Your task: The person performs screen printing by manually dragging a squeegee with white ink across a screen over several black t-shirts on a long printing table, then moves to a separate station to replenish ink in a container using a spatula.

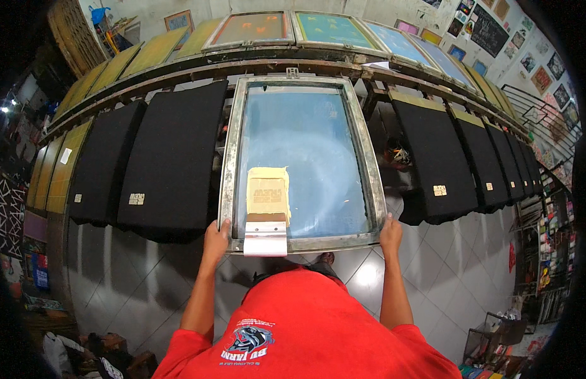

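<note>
A silkscreen frame (367, 151) with worn pale edges and blue mesh (299, 126) lies in front of me, its far end by a hinge on the rail. My left hand (216, 239) grips its near left corner, and my right hand (390, 235) is closed round the near right corner. On the mesh's lower left is a cream ink patch (268, 174) around a small stencil design. A squeegee (265, 243) with a white handle part leans over the frame's near edge, its blade side at the ink. What lies under the frame is hidden.
Black fabric pieces (173, 145) on boards line the left, each with a small cream print; more black pieces (435, 151) stand to the right. Behind the rail (198, 74) lean several other screens (337, 30). Grey tiles (457, 252) cover the floor; shelves of containers (552, 252) stand far right.
</note>
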Available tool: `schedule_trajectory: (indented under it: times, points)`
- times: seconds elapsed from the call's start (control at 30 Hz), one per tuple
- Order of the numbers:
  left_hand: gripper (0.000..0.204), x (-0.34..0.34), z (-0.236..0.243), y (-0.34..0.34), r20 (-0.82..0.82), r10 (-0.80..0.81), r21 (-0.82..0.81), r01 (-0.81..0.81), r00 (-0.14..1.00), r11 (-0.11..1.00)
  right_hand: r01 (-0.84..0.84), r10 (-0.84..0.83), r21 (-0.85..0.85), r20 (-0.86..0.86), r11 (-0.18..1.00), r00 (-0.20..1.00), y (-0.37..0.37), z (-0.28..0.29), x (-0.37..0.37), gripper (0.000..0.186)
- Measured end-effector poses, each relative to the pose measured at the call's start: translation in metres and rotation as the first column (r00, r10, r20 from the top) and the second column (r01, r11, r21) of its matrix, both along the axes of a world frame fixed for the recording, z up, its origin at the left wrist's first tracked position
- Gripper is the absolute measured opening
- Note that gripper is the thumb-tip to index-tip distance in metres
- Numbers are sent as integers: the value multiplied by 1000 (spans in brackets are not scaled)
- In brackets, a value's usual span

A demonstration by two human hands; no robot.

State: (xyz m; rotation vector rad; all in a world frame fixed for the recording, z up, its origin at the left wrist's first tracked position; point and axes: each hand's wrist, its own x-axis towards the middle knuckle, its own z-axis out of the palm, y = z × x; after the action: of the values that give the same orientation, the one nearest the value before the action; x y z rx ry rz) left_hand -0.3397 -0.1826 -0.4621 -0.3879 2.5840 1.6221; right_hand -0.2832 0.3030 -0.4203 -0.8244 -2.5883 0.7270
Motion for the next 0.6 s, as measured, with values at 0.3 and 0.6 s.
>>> schedule_trajectory:
  times: [0.3, 0.6]
  points:
    - [39, -2, 5, 12, 38, 12, 45, -14, 999, 999, 61, -57, -55, 66, 997, 996, 0, -11, -8, 55]
    - [41, -3, 8, 8, 26, -5, 155, 1, 1000, 988, -187, 202, 166, -74, 968, 977, -46, 33, -10, 41]
